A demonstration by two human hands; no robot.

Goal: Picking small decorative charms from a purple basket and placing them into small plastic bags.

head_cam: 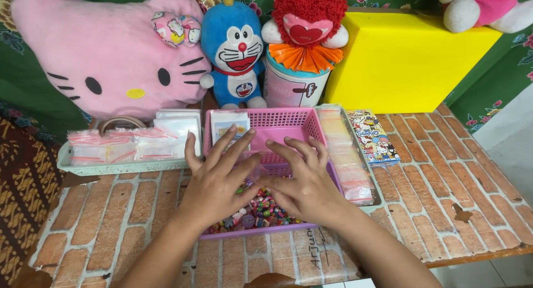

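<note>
Pink plastic basket (288,124) sits mid-bench, its floor covered in small multicoloured beads (256,211). Both my hands are spread flat over them: left hand (215,180) and right hand (302,180), fingers splayed, tips overlapping slightly. Neither grip has closed on anything; open palms, nothing held that I can see.

Step in hand, as I judge it: sorting or levelling the beads. A pick would call for pinching one bead with fingertips, since they are small and crowded.

Packaging: a white card packet (227,124) stands in the basket's far left corner. A pale green tray (119,167) to the left holds clear little zip bags (119,145) with red seal strips. Right of the basket, a strip of clear sleeves (347,155), then a flat cartoon-printed packet (373,137). Behind it, a yellow box (405,60).
</note>
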